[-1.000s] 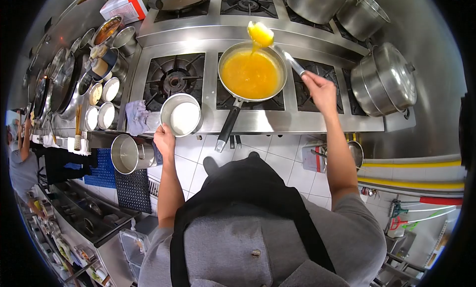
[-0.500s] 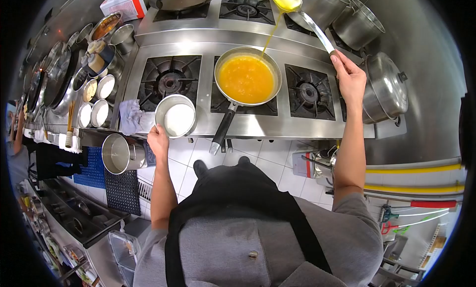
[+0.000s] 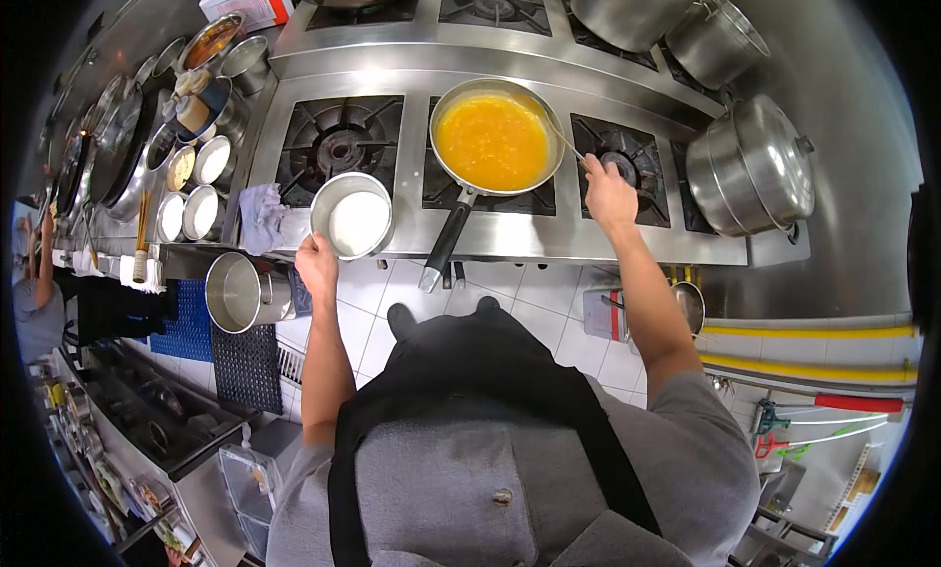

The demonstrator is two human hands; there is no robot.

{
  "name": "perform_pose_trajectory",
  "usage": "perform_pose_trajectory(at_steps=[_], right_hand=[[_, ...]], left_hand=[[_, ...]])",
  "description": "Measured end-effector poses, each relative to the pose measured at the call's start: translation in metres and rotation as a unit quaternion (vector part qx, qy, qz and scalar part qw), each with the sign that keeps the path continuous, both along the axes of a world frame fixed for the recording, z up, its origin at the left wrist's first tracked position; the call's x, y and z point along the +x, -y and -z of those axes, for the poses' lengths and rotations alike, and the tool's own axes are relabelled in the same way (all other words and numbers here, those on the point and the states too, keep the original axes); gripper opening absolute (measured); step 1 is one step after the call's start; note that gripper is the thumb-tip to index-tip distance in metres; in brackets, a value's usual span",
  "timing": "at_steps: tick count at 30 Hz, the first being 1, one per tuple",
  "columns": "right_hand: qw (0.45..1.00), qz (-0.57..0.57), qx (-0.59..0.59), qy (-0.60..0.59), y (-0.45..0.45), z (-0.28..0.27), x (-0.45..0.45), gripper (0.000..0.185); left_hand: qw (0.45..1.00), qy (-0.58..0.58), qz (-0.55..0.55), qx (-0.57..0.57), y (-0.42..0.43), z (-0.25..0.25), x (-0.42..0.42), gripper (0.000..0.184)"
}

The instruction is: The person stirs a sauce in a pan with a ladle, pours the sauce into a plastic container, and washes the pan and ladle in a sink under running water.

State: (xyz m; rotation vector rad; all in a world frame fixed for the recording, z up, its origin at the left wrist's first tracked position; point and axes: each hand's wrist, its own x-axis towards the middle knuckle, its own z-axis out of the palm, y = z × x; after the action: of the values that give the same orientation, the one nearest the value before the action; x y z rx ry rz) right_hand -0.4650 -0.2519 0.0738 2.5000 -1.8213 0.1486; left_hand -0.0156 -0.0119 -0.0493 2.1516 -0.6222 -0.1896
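My left hand (image 3: 316, 263) is closed on the rim of a round metal container (image 3: 320, 214) with white contents (image 3: 358, 223), held at the stove's front edge. My right hand (image 3: 610, 197) grips the handle of a ladle (image 3: 556, 128), whose bowl end is down in the pan at its right side and hard to make out. The frying pan (image 3: 561, 160) sits on the middle front burner and holds a chunky orange-yellow liquid (image 3: 492, 141). Its black handle (image 3: 449, 239) points toward me, touched by neither hand.
Burners flank the pan: a left one (image 3: 340, 150) and a right one (image 3: 613, 165). A lidded steamer pot (image 3: 750, 165) stands far right, tall pots (image 3: 632, 13) behind. A folded cloth (image 3: 262, 217) lies front left, near small white-filled bowls (image 3: 202, 211). Below hangs a metal pot (image 3: 235, 293).
The ladle, raised and dripping above the far side of the pan before, is now lowered into it. My right hand has come down, left and nearer. The left hand keeps its container.
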Motion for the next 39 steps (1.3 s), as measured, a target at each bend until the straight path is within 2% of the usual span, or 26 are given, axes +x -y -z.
perform_pose_trajectory(at_steps=[4, 6, 7, 9, 16, 22, 29, 31, 39], right_hand=[[0.995, 0.032, 0.083, 0.038, -0.019, 0.019, 0.024, 0.034], [0.972, 0.035, 0.120, 0.198, -0.028, 0.030, 0.036, 0.033], [0.972, 0.036, 0.121, 0.198, -0.032, 0.028, 0.041, 0.033], [0.941, 0.048, 0.206, 0.262, -0.042, 0.019, 0.050, 0.033], [0.914, 0.042, 0.273, 0.298, -0.066, 0.009, 0.060, 0.033], [0.908, 0.033, 0.261, 0.327, -0.078, 0.007, 0.057, 0.034], [0.923, 0.015, 0.220, 0.316, -0.090, -0.007, 0.053, 0.035], [0.959, -0.019, 0.194, 0.206, -0.095, -0.011, 0.053, 0.035], [0.991, -0.001, 0.091, 0.096, -0.066, 0.006, 0.059, 0.034]], left_hand=[[1.000, 0.002, 0.009, 0.012, 0.000, -0.006, -0.001, 0.044], [1.000, -0.001, 0.011, 0.016, 0.000, -0.008, -0.003, 0.044], [1.000, -0.006, 0.011, 0.014, 0.000, -0.010, -0.004, 0.044], [1.000, -0.010, 0.013, 0.016, -0.001, -0.010, -0.004, 0.044], [1.000, 0.009, 0.016, 0.002, 0.000, -0.005, -0.004, 0.048], [1.000, 0.011, 0.015, 0.014, 0.000, -0.006, -0.004, 0.047], [1.000, 0.010, 0.018, 0.008, 0.000, -0.006, -0.003, 0.043], [1.000, 0.007, 0.018, 0.005, 0.000, -0.005, -0.003, 0.043], [1.000, 0.007, 0.020, 0.007, -0.001, -0.003, -0.001, 0.044]])
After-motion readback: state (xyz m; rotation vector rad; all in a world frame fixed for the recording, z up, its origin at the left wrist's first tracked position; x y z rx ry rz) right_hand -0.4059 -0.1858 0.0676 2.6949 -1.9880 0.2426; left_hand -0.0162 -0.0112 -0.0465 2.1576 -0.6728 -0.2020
